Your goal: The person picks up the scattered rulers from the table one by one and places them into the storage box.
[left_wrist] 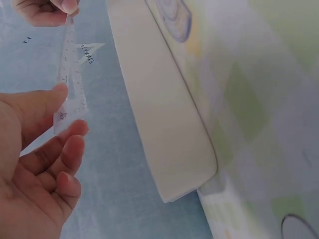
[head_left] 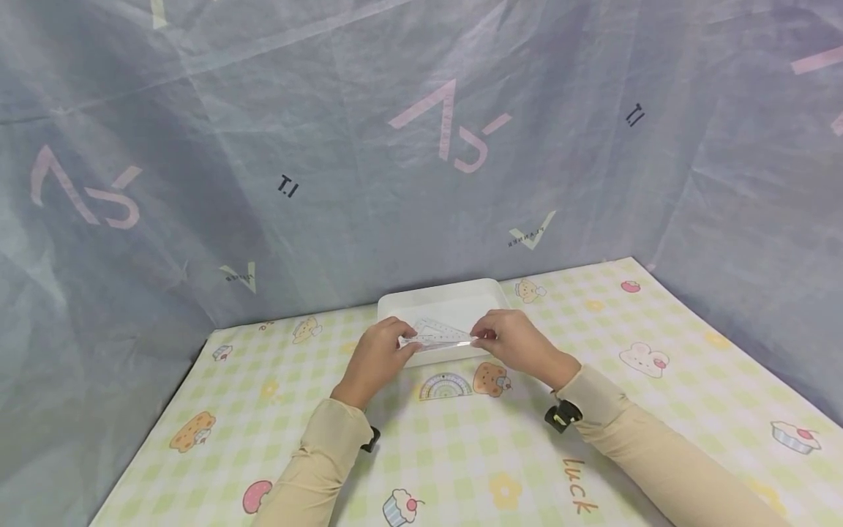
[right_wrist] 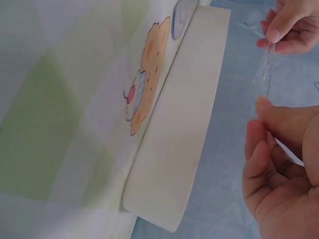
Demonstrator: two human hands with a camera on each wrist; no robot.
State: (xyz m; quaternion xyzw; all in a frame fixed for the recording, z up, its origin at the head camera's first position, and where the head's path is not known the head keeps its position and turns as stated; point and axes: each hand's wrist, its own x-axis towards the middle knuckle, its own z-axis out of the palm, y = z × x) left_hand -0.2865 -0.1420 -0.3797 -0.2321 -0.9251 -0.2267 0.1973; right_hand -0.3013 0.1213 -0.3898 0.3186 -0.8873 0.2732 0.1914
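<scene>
A clear plastic set square (head_left: 436,338) with printed scale marks is held up over a shallow white tray (head_left: 441,293). One end is pinched between the thumb and fingers of my left hand (head_left: 380,357). My right hand (head_left: 523,347) pinches the other end. In the left wrist view the set square (left_wrist: 65,74) stretches between both hands, apart from the tray's outer wall (left_wrist: 154,119). The right wrist view shows it nearly edge-on, with thumb and index finger of the right hand (right_wrist: 286,159) at its near end.
A clear protractor (head_left: 446,386) with coloured markings lies on the table just before the tray. A green-and-white checked cloth (head_left: 454,461) with cartoon prints covers the table. Grey-blue fabric (head_left: 342,183) hangs close behind the tray and along the sides.
</scene>
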